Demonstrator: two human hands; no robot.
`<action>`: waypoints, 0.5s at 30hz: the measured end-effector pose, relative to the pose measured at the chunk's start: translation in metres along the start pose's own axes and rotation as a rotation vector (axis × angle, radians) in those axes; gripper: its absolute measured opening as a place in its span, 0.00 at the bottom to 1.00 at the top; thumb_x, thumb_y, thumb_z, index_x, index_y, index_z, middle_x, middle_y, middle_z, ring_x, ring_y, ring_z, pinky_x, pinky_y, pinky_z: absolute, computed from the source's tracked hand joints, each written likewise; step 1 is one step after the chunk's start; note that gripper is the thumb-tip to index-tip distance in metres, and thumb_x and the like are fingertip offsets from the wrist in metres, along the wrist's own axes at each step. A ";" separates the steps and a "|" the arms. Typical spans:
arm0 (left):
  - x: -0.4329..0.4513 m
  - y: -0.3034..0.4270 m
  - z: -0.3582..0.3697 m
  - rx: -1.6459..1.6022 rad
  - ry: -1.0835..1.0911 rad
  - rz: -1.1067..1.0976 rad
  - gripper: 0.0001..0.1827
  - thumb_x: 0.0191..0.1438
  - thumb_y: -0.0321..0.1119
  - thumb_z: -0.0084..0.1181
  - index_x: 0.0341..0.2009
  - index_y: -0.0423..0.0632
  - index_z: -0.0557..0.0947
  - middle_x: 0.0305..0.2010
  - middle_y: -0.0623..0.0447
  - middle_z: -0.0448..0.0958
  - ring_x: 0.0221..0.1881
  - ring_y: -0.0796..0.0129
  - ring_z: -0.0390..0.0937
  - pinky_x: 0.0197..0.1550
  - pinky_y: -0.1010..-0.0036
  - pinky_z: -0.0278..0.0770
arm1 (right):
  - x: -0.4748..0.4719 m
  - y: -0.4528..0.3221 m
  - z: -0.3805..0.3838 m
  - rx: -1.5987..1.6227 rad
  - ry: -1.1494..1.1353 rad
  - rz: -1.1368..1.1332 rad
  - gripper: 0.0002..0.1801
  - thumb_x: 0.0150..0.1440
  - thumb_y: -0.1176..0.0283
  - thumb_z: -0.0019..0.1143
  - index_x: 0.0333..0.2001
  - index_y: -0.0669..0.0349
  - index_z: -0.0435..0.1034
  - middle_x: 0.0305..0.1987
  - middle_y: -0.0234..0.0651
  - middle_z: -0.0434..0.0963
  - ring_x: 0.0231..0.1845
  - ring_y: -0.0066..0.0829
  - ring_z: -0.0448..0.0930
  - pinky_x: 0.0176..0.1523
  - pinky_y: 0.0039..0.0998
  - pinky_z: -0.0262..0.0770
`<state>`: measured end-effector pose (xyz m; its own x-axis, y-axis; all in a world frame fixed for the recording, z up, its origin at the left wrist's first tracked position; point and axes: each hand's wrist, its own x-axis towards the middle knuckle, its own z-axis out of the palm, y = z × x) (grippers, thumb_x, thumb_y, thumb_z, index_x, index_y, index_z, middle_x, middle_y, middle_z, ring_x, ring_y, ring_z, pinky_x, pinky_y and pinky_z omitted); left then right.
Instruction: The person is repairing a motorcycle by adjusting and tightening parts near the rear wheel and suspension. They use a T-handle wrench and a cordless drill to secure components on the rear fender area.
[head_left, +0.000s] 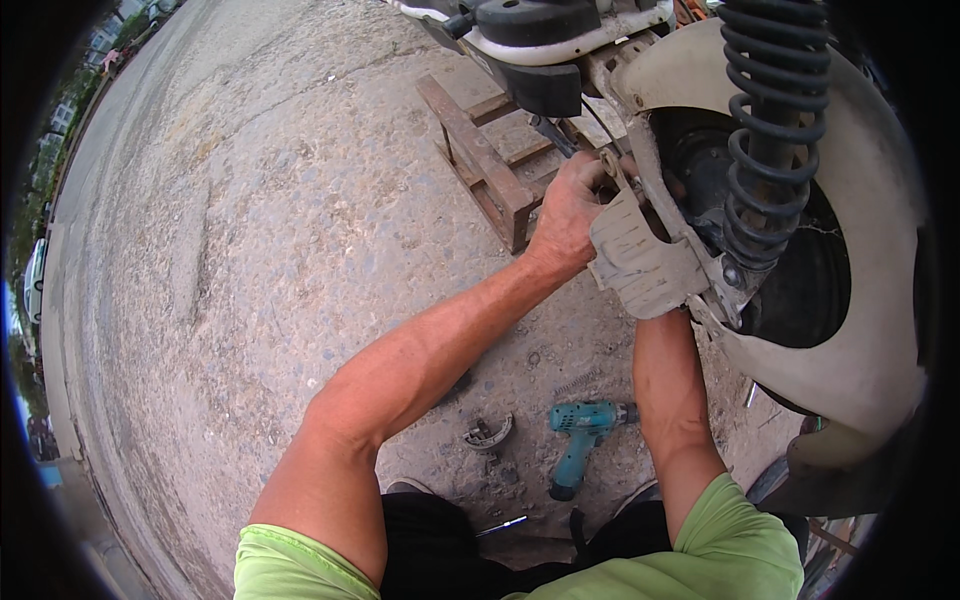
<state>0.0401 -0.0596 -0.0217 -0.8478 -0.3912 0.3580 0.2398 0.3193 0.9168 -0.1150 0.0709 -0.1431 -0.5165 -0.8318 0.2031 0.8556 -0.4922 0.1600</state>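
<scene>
My left hand (574, 206) has its fingers curled in behind a dusty plastic cover (649, 259), beside a metal bracket at the cover's upper end. What the fingertips touch is hidden. Under the same cover my right forearm (670, 375) passes upward, and the cover hides most of my right hand. Just right of the cover are a coil-spring shock absorber (776, 150), its lower bolt (733, 274), and a pale dusty wheel fender (874, 285) with a dark wheel behind it. These belong to a scooter-like vehicle. A cable (600, 124) runs down near my left fingers.
A rusty metal stand (480, 161) is beyond my left hand. On the rough concrete lie a teal cordless drill (581, 442), curved parts resembling brake shoes (489, 433), a coil spring (577, 381) and a shiny metal rod (501, 526). A car (34, 281) stands far left.
</scene>
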 end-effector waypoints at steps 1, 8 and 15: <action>0.000 -0.001 0.000 0.001 0.003 -0.001 0.19 0.53 0.37 0.72 0.47 0.40 0.85 0.42 0.49 0.80 0.44 0.64 0.79 0.48 0.67 0.77 | 0.000 -0.001 -0.001 0.013 -0.005 0.007 0.10 0.69 0.68 0.48 0.50 0.60 0.69 0.49 0.35 0.72 0.56 0.27 0.72 0.57 0.28 0.71; 0.000 -0.005 0.005 -0.049 -0.009 -0.033 0.18 0.54 0.33 0.72 0.48 0.40 0.84 0.44 0.51 0.81 0.43 0.69 0.79 0.46 0.71 0.79 | 0.002 -0.023 -0.018 -0.074 0.008 0.041 0.15 0.69 0.67 0.51 0.55 0.63 0.67 0.50 0.35 0.71 0.55 0.26 0.72 0.57 0.27 0.73; -0.001 -0.007 0.001 -0.019 -0.007 -0.038 0.19 0.55 0.33 0.72 0.49 0.40 0.84 0.43 0.52 0.82 0.43 0.71 0.79 0.46 0.71 0.79 | -0.004 0.033 0.028 -2.290 0.436 -0.452 0.15 0.68 0.67 0.48 0.55 0.62 0.66 0.49 0.40 0.74 0.55 0.34 0.75 0.59 0.32 0.71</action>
<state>0.0389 -0.0604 -0.0291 -0.8598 -0.3966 0.3216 0.2160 0.2881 0.9329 -0.0853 0.0648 -0.1119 -0.8342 -0.4686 0.2907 -0.4532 0.2823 -0.8455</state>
